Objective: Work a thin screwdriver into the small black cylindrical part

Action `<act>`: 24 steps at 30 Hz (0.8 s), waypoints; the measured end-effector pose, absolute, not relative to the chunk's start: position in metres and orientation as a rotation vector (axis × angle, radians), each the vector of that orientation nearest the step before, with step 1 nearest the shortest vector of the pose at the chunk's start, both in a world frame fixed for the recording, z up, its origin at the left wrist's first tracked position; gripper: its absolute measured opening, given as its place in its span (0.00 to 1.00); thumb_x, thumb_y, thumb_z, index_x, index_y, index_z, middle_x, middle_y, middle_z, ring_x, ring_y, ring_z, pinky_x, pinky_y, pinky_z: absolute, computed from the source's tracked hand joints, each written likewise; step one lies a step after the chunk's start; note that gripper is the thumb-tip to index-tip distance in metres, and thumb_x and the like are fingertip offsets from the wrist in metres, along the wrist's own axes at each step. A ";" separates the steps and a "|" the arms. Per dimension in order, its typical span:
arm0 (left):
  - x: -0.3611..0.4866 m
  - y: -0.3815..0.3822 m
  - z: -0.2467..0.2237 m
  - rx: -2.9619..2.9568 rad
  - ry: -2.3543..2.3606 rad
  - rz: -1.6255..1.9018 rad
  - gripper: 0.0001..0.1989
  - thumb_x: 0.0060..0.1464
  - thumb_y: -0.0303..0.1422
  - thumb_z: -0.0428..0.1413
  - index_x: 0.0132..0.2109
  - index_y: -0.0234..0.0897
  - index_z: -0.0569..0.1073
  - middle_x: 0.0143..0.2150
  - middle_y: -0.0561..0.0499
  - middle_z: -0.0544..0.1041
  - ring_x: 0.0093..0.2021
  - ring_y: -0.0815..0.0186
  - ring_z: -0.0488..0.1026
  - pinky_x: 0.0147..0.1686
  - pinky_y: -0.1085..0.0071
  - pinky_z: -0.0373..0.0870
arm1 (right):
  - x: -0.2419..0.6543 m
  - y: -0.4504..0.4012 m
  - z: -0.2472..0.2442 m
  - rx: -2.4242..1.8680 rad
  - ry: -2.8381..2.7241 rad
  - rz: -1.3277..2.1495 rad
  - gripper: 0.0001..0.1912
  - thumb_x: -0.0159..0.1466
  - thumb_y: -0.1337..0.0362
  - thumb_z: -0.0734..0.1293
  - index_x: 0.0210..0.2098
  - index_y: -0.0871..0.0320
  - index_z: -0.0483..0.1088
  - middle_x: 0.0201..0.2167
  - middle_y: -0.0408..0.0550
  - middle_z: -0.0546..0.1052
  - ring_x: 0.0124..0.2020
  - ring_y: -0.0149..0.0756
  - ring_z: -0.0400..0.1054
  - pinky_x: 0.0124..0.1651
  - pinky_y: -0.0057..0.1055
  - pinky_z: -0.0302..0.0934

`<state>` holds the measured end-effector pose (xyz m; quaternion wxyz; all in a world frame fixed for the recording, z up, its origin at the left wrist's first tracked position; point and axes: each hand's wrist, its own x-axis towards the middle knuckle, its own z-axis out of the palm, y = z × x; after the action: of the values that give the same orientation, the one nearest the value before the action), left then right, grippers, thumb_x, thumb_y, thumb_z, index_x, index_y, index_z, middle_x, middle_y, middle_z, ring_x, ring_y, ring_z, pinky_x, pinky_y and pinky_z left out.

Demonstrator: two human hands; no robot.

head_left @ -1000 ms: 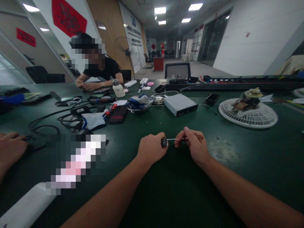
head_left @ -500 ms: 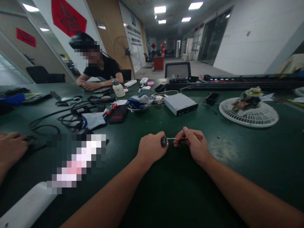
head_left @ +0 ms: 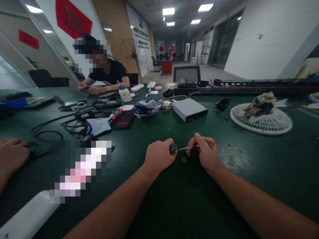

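my left grip (head_left: 159,153) clasped a cylinder (head_left: 172,149); my right grip (head_left: 206,151) pinched a screwdriver (head_left: 183,148), its shaft pointed at the cylinder's end. a disc (head_left: 183,159) showed between both hands.

At the middle of the table (head_left: 164,209), the left hand (head_left: 159,155) has a small part (head_left: 172,149) in its grip; to its right, the right hand (head_left: 205,152) has a screwdriver (head_left: 183,148), the shaft between them. A disc (head_left: 183,159) is just below the shaft. Behind the hands lies a disc drive (head_left: 190,108), with a fan grille (head_left: 276,124) to its right and, to its left, cloth (head_left: 148,107) in a bowl (head_left: 147,116). Cables (head_left: 66,116) lie farther left. A bottle (head_left: 125,94) stands behind the bowl; a co-worker (head_left: 116,73) sits beyond, at left.
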<state>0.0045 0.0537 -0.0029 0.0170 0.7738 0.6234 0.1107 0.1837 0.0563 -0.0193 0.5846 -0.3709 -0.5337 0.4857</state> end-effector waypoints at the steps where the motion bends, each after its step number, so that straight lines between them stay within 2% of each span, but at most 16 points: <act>1: 0.004 0.054 -0.004 2.399 1.955 0.351 0.11 0.61 0.41 0.52 0.39 0.44 0.77 0.30 0.50 0.79 0.31 0.59 0.77 0.31 0.67 0.65 | 0.184 0.057 -0.019 -0.867 -1.225 1.097 0.28 0.70 0.50 0.63 0.19 0.58 0.73 0.16 0.44 0.73 0.19 0.32 0.68 0.24 0.29 0.63; 6: 0.003 0.055 -0.008 2.367 2.028 0.403 0.13 0.62 0.44 0.50 0.40 0.44 0.77 0.30 0.49 0.79 0.32 0.58 0.77 0.30 0.67 0.64 | 0.183 0.057 -0.018 -0.963 -1.255 0.972 0.19 0.69 0.51 0.66 0.28 0.57 0.74 0.23 0.44 0.76 0.21 0.32 0.70 0.22 0.28 0.59; 8: 0.003 0.055 -0.007 2.359 2.040 0.411 0.13 0.62 0.44 0.50 0.40 0.45 0.76 0.30 0.50 0.79 0.32 0.58 0.77 0.29 0.67 0.64 | 0.181 0.056 -0.018 -1.027 -1.364 0.907 0.16 0.69 0.51 0.65 0.34 0.57 0.75 0.25 0.44 0.77 0.22 0.33 0.70 0.23 0.28 0.59; 10: 0.003 0.055 -0.006 2.345 2.055 0.400 0.13 0.62 0.43 0.50 0.39 0.44 0.76 0.30 0.49 0.79 0.32 0.57 0.78 0.30 0.67 0.64 | 0.178 0.053 -0.017 -1.080 -1.572 0.801 0.15 0.70 0.53 0.64 0.35 0.55 0.75 0.24 0.44 0.76 0.22 0.33 0.68 0.25 0.30 0.58; 12: 0.003 0.054 -0.005 2.324 2.064 0.381 0.12 0.61 0.42 0.51 0.38 0.44 0.76 0.31 0.49 0.80 0.33 0.57 0.78 0.30 0.67 0.64 | 0.176 0.049 -0.016 -1.133 -1.826 0.639 0.12 0.70 0.57 0.64 0.33 0.54 0.73 0.24 0.44 0.75 0.24 0.35 0.68 0.29 0.32 0.58; 15: 0.003 0.054 -0.004 2.293 2.061 0.362 0.10 0.60 0.40 0.52 0.38 0.44 0.76 0.31 0.49 0.80 0.33 0.57 0.78 0.31 0.67 0.65 | 0.173 0.044 -0.013 -1.177 -2.051 0.471 0.02 0.62 0.67 0.67 0.35 0.54 0.70 0.32 0.46 0.77 0.34 0.41 0.71 0.37 0.36 0.61; 19: 0.003 0.054 -0.002 2.275 2.054 0.332 0.12 0.61 0.43 0.52 0.39 0.44 0.76 0.33 0.48 0.80 0.35 0.57 0.79 0.32 0.67 0.67 | 0.172 0.040 -0.013 -1.129 -2.200 0.476 0.16 0.54 0.74 0.66 0.40 0.54 0.66 0.38 0.49 0.76 0.41 0.44 0.71 0.44 0.39 0.63; 21: 0.003 0.053 -0.001 2.265 2.058 0.317 0.12 0.61 0.44 0.52 0.39 0.43 0.76 0.33 0.48 0.80 0.36 0.57 0.79 0.33 0.67 0.67 | 0.173 0.040 -0.015 -1.075 -2.217 0.521 0.18 0.52 0.77 0.64 0.40 0.54 0.66 0.39 0.48 0.75 0.41 0.43 0.71 0.44 0.38 0.63; 24: 0.003 0.053 -0.001 2.260 2.050 0.313 0.11 0.61 0.43 0.53 0.39 0.44 0.76 0.34 0.48 0.80 0.36 0.57 0.79 0.34 0.67 0.67 | 0.174 0.044 -0.018 -1.022 -2.162 0.618 0.17 0.55 0.79 0.62 0.39 0.53 0.65 0.36 0.46 0.75 0.38 0.40 0.71 0.40 0.35 0.62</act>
<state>0.0032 0.0528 -0.0008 0.0372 0.7362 0.6680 0.1021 0.1735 0.0442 -0.0176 0.3294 -0.3905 -0.8266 0.2362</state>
